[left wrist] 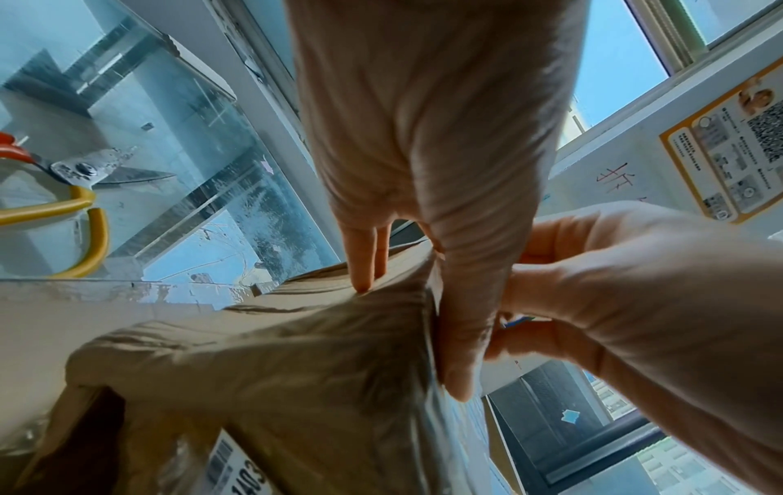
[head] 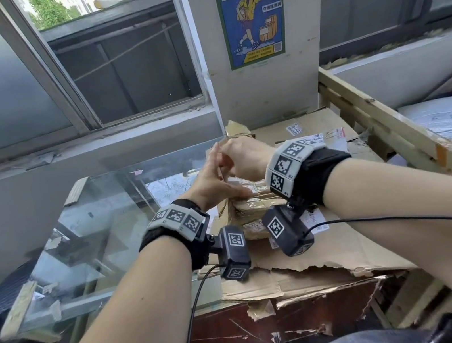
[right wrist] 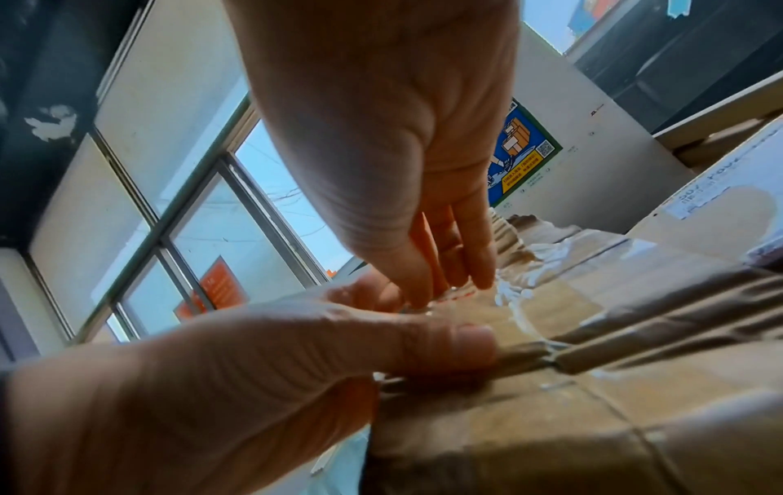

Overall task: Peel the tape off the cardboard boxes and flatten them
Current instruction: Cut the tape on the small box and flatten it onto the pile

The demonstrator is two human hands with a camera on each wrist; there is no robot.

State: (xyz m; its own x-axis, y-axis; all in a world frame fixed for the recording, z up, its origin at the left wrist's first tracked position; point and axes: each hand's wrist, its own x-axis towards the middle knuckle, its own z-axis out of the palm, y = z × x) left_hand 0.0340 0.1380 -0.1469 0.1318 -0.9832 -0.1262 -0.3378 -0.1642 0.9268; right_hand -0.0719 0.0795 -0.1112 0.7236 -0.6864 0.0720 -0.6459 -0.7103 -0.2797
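Together, both hands (head: 227, 168) work tape (right wrist: 487, 308) (clear) on box (right wrist: 593, 385).

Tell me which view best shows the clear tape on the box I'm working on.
The right wrist view: the glossy, wrinkled clear tape lies across the cardboard box, just beyond the right hand fingers. The left wrist view shows only a blurred sheen along the box edge; in the head view both hands cover that spot.
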